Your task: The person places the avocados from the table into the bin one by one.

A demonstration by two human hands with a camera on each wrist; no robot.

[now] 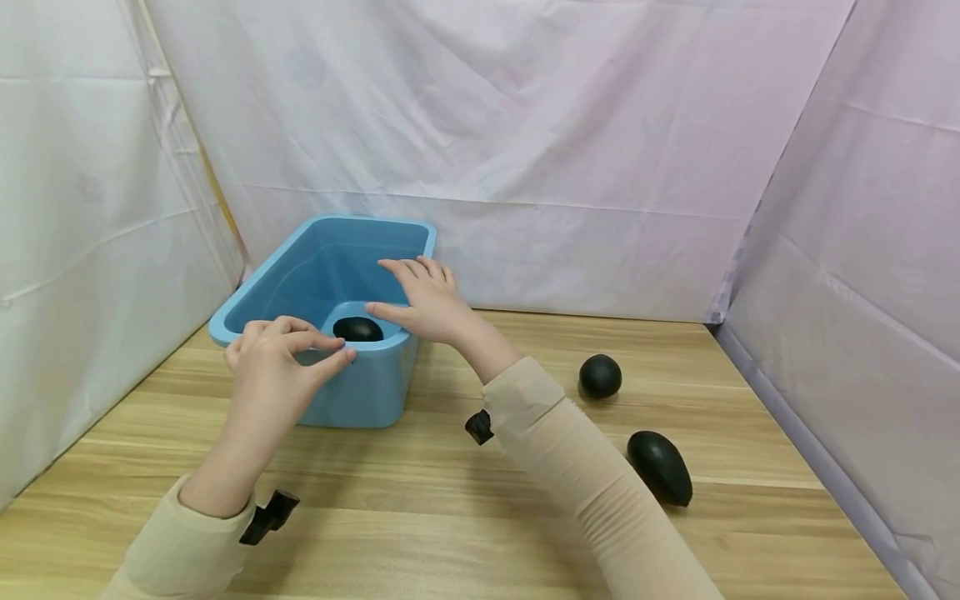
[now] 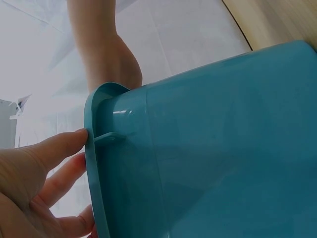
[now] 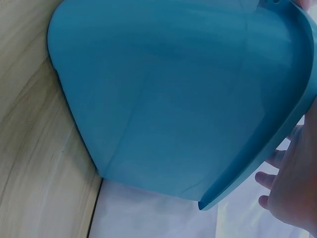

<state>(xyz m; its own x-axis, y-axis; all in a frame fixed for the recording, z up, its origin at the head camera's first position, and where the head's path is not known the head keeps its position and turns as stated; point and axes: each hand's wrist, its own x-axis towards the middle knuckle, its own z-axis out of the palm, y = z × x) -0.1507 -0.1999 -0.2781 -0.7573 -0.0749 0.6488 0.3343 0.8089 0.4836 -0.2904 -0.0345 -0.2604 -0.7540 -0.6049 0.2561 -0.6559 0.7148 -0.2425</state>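
Observation:
A light-blue plastic bin [image 1: 352,392] stands on the table at the left. Inside it, near the close end, lies a glossy black oval object [image 1: 358,329]. My left hand [image 1: 273,358] pinches the bin's near rim [image 2: 91,173], thumb on the outer side and the index fingertip at the top edge. Above the right-hand rim, my right hand [image 1: 427,304] spreads its fingers over the opening, thumb close to the oval object but apart from it. In the right wrist view, part of the right hand [image 3: 292,183] shows beside the rim.
Right of the bin, a black ball-like object [image 1: 600,377] rests on the wooden table [image 1: 420,508]. Nearer, by the right sleeve, lies a longer black pear-shaped object [image 1: 660,468]. White cloth [image 1: 585,142] hangs behind and on both sides.

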